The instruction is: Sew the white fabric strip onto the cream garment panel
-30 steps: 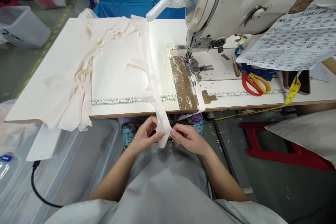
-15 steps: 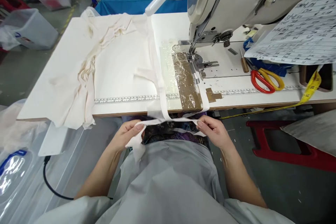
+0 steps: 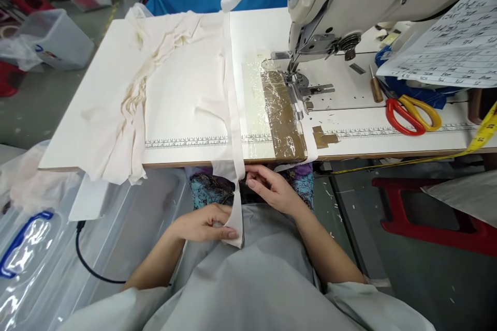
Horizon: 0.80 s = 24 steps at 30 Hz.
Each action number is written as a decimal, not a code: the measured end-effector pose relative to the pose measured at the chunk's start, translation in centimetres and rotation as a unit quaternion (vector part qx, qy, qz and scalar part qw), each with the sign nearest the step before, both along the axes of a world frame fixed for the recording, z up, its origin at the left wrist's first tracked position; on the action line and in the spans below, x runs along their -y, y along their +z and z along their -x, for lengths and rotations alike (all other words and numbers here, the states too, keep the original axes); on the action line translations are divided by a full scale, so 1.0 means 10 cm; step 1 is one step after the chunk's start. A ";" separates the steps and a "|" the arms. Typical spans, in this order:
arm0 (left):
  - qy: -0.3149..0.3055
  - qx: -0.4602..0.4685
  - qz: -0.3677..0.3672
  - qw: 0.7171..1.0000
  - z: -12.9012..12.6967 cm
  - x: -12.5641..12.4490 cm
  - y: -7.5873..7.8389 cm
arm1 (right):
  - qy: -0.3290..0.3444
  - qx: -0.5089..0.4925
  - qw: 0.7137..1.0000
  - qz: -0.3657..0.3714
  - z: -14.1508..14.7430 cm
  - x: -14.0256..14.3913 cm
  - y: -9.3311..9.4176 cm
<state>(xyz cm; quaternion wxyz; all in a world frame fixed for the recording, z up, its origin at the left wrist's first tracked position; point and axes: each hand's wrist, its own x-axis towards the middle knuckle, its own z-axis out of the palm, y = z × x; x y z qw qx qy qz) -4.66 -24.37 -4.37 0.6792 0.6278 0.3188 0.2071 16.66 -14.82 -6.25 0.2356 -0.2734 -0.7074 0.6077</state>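
A long white fabric strip (image 3: 234, 129) runs down the table and hangs over its front edge toward my lap. My left hand (image 3: 209, 223) is closed on the strip's lower end, thumb on top, just above my grey apron. My right hand (image 3: 272, 186) is beside the strip at the table edge, fingers loosely bent and thumb apart from the index finger; I see nothing gripped in it. To the right, another length of white strip (image 3: 309, 139) leads from the sewing machine's presser foot (image 3: 291, 75) down over the edge.
White fabric (image 3: 132, 114) lies bunched on the table's left. Red-and-yellow-handled scissors (image 3: 413, 114), a wooden-handled awl (image 3: 375, 88) and a yellow tape measure (image 3: 483, 132) are at the right. A clear plastic bin (image 3: 135, 222) stands below left, a red stool (image 3: 423, 212) below right.
My hands held a strip stretched sideways between them. The right hand has let go and moved left to the hanging strip; the left has drawn its end lower and nearer my body.
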 end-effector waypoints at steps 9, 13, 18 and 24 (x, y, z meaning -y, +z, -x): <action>0.244 -0.026 0.021 0.969 -0.08 -0.19 -0.16 | 0.006 0.011 0.997 -0.082 0.05 0.04 0.12; 0.275 0.042 0.041 0.960 -0.30 -0.29 -0.15 | -0.015 0.020 0.994 -0.103 -0.05 0.08 0.16; 0.431 0.247 0.016 0.868 0.03 -0.11 -0.12 | -0.120 0.043 0.985 -0.119 -0.46 0.01 0.00; 0.244 0.066 0.047 0.966 0.32 0.16 -0.15 | -0.083 0.081 0.990 -0.074 -0.56 0.01 -0.22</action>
